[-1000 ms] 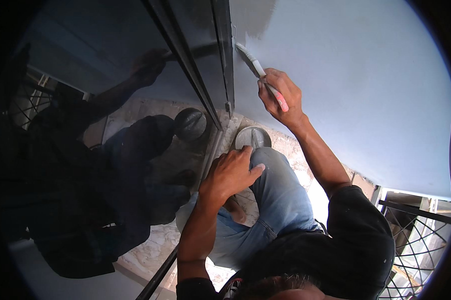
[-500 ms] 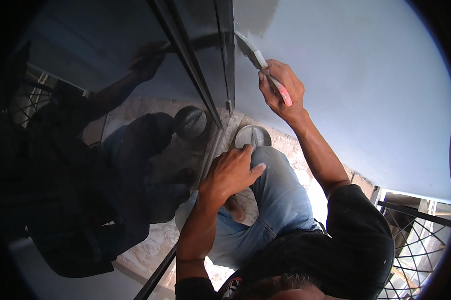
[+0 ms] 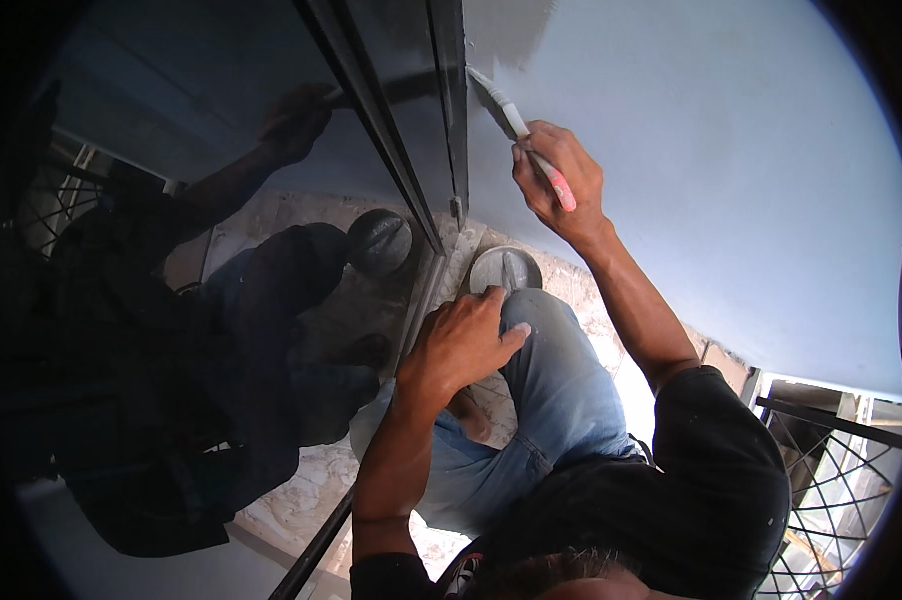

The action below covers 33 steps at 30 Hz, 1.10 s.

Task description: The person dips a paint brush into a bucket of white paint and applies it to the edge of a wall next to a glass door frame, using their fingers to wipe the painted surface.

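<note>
In my right hand (image 3: pixel 563 180) is a paintbrush (image 3: pixel 519 122), gripped by its pinkish-red and white handle. Its bristle end touches the pale grey-blue wall (image 3: pixel 691 190) right beside the dark frame (image 3: pixel 451 110), where the wall meets it. My left hand (image 3: pixel 468 338) lies loosely over my bent knee (image 3: pixel 551 325), thumb spread from the fingers, holding nothing. Just past that knee stands a round container (image 3: pixel 491 268) with grey material inside. A darker grey patch (image 3: pixel 506 30) shows on the wall beyond the brush.
At the left, a dark glossy panel (image 3: pixel 221 330) mirrors my arm, the container and my legs. A stained tiled floor (image 3: pixel 291 500) lies beneath me. Black metal lattice (image 3: pixel 841 490) stands at the lower right. A dark rail (image 3: pixel 316 550) crosses at the lower left.
My right hand and the paintbrush have shifted slightly to the left, the bristle end still along the frame. My left hand stays on the knee.
</note>
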{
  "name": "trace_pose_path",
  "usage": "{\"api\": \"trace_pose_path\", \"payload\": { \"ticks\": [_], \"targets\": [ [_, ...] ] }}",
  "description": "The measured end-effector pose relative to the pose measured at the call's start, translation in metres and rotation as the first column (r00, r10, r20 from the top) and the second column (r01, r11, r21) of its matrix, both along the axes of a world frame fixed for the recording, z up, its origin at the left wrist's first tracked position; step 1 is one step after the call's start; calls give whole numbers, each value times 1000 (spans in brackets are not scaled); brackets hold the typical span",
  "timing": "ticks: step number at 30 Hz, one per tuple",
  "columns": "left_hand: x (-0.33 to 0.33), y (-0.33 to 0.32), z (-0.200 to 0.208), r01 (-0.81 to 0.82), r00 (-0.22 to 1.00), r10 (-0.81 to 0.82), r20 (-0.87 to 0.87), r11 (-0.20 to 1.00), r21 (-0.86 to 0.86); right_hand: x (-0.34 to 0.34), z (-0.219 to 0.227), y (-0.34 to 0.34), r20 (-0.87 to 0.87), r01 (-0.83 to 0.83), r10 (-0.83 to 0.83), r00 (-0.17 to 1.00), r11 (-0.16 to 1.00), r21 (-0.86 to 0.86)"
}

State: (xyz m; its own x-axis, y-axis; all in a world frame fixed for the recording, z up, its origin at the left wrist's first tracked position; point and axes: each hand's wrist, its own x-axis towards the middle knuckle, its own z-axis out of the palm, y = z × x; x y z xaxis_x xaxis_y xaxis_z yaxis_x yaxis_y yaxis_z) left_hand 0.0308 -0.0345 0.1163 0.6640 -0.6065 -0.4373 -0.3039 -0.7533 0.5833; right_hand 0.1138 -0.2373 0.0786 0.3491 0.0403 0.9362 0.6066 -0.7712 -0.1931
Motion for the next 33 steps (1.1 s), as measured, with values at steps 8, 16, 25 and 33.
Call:
{"api": "trace_pose_path", "payload": {
  "ticks": [8,16,25,33],
  "targets": [
    [-1,0,0,-6,1000,6,15,1000,3,-1,-7,-1,-26,21,-21,999,999,-28],
    [0,0,0,-3,1000,3,14,1000,6,-3,-16,-1,-103,11,-13,995,1000,-20],
    [-3,4,-5,-6,1000,7,23,998,-56,-12,38,-4,70,47,-43,997,998,-46],
    [-3,0,1,21,999,-19,45,999,-46,-20,0,-21,-162,-11,-22,986,979,-201]
  ]
}}
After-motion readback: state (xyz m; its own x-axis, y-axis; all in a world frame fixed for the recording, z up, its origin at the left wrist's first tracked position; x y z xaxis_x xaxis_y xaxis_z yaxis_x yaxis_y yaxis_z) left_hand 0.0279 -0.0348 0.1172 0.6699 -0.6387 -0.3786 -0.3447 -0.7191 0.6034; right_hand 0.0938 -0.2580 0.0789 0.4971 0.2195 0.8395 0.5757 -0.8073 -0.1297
